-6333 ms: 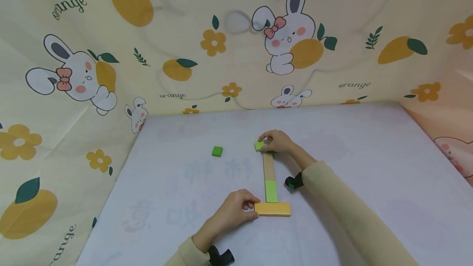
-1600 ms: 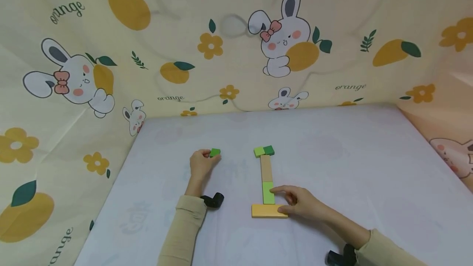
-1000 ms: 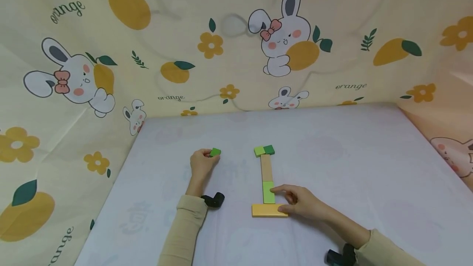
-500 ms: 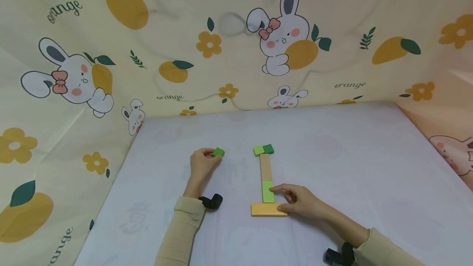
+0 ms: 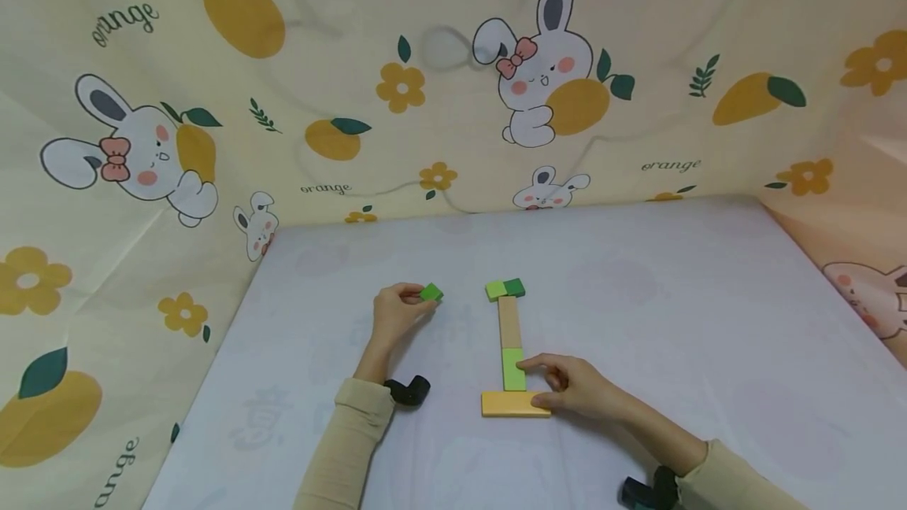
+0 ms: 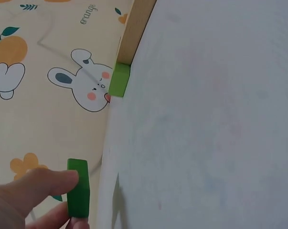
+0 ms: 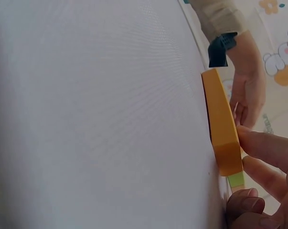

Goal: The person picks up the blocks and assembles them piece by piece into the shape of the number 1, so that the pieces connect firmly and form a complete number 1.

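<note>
My left hand point(image 5: 397, 313) pinches a small green block point(image 5: 431, 293) between thumb and fingers, a little left of a row of blocks. The left wrist view shows that green block point(image 6: 79, 191) held on edge, with its shadow on the table. My right hand point(image 5: 577, 388) touches the row's near end. Its index finger is on a light green block point(image 5: 513, 369) and its thumb is on the yellow-orange block point(image 5: 505, 404) lying crosswise. Beyond them lie a plain wooden block point(image 5: 509, 322), a small light green block point(image 5: 495, 290) and a dark green block point(image 5: 515, 286).
White cloth covers the table point(image 5: 638, 297). A patterned curtain point(image 5: 453, 85) with rabbits and oranges rises at the back and sides. Black devices point(image 5: 411, 390) are strapped at both wrists.
Earlier the right hand was at the far end and the left at the yellow-orange block. Since then they have swapped ends; the left hand has picked up the green block and moved it slightly right.
</note>
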{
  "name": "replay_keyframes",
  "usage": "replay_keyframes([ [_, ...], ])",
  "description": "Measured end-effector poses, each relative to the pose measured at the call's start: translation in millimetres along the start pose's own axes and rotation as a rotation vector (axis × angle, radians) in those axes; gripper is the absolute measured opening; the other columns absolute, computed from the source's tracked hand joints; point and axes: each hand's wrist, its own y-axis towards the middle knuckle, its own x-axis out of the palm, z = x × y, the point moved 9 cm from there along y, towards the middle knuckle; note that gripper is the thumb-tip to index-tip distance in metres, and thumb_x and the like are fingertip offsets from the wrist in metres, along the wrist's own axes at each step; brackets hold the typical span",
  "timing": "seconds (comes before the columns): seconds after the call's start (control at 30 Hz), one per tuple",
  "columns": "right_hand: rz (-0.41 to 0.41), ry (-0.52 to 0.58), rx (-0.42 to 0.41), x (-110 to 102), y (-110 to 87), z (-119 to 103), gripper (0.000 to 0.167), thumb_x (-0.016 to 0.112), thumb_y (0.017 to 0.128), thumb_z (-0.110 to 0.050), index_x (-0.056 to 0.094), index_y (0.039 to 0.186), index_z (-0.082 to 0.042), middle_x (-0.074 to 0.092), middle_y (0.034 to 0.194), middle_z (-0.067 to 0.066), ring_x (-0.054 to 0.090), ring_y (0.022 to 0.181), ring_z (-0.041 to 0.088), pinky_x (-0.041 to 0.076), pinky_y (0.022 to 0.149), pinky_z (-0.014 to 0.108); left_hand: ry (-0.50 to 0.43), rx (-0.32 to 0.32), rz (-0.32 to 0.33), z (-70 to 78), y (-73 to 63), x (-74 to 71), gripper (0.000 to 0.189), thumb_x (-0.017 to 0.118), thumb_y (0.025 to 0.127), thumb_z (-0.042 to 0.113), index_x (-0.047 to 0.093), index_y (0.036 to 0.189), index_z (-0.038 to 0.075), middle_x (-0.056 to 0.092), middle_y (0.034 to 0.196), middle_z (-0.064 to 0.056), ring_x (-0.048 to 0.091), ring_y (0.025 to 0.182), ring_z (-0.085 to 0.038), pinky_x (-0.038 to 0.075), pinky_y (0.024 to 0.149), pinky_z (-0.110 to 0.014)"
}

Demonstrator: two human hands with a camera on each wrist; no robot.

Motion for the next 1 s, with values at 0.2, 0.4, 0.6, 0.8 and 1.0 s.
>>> replay_keyframes([
  [0.2,0.000,0.006,0.013,-0.5,0.0,-0.7,0.048,0.075,0.081,-0.019,0.061,0.124,-0.002,0.041,0.066,0.001,0.034,0.061,-0.001,0.029,0.055,0.018,-0.033,0.015,-0.037,5.9,-0.2,6.4,0.032,0.080,0.074,0.010,0.072,0.102,-0.003,0.073,0.093,-0.021,0.070,0.081,-0.027,0.056,0.071,-0.029],
  [0.4,0.000,-0.006,0.004,-1.0,0.3,-1.2,0.048,0.075,0.081,-0.019,0.061,0.123,-0.002,0.040,0.066,-0.002,0.034,0.061,-0.001,0.029,0.055,0.018,-0.032,0.026,-0.052,9.1,-0.1,11.2,0.032,0.080,0.074,0.010,0.072,0.102,-0.003,0.073,0.092,-0.021,0.070,0.080,-0.025,0.057,0.071,-0.029],
  [0.6,-0.002,-0.009,0.006,-0.3,-0.2,-0.4,0.048,0.075,0.081,-0.019,0.061,0.123,-0.002,0.039,0.067,-0.004,0.033,0.061,-0.001,0.028,0.055,0.018,-0.042,0.038,-0.070,14.6,-0.4,17.4,0.031,0.080,0.074,0.009,0.072,0.102,-0.002,0.073,0.092,-0.021,0.069,0.080,-0.025,0.057,0.072,-0.030],
  [0.8,0.000,-0.011,0.008,-1.2,0.9,-0.5,0.048,0.075,0.081,-0.019,0.061,0.123,-0.001,0.039,0.067,-0.003,0.034,0.061,-0.001,0.029,0.055,0.018,-0.033,0.050,-0.062,18.8,1.5,21.8,0.031,0.080,0.074,0.010,0.072,0.102,-0.001,0.073,0.091,-0.020,0.068,0.079,-0.022,0.055,0.070,-0.026],
  [1.0,-0.005,-0.001,0.011,-0.5,0.8,-0.3,0.048,0.075,0.081,-0.019,0.061,0.123,-0.001,0.040,0.066,-0.001,0.034,0.061,-0.001,0.029,0.055,0.018,-0.031,0.035,-0.076,21.1,2.2,27.6,0.031,0.080,0.074,0.010,0.073,0.102,0.000,0.073,0.091,-0.019,0.067,0.079,-0.022,0.054,0.070,-0.025],
])
